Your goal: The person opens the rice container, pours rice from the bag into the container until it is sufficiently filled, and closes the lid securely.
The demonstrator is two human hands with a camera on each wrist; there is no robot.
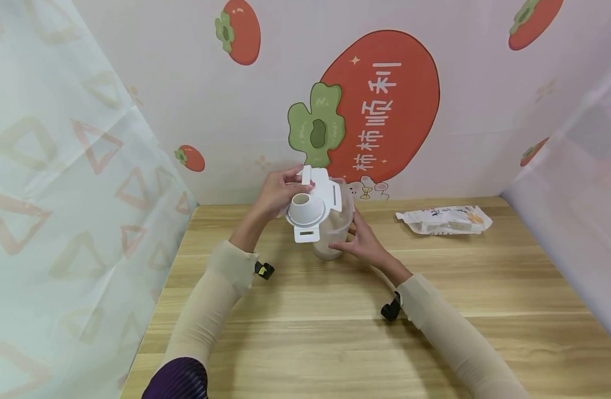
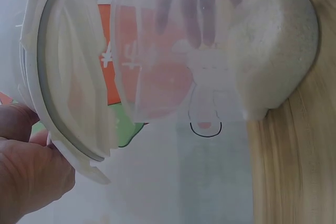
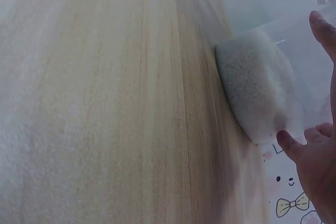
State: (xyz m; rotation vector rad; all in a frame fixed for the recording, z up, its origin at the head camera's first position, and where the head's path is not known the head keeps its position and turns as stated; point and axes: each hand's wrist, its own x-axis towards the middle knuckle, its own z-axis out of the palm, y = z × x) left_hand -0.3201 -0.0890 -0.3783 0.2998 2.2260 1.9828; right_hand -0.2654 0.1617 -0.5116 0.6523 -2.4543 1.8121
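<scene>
My left hand [image 1: 277,193] pinches a white lid [image 1: 321,191] with a round spout, a flap and side clips. The lid is tilted and lifted off a clear plastic food container [image 1: 327,249], overlapping its top in the head view. In the left wrist view, a grey seal ring runs round the lid's underside and a gap separates it from the container's mouth. Pale, rice-like grain [image 3: 254,80] lies heaped in the bottom. The container stands upright on the table, and my right hand [image 1: 367,243] holds its right side, thumb in front and fingers behind.
A white printed plastic packet [image 1: 447,220] lies at the back right of the wooden table [image 1: 305,343]. Close behind the container rises a wall sheet [image 1: 235,138] printed with persimmons. Pale curtains hang along the left and right sides.
</scene>
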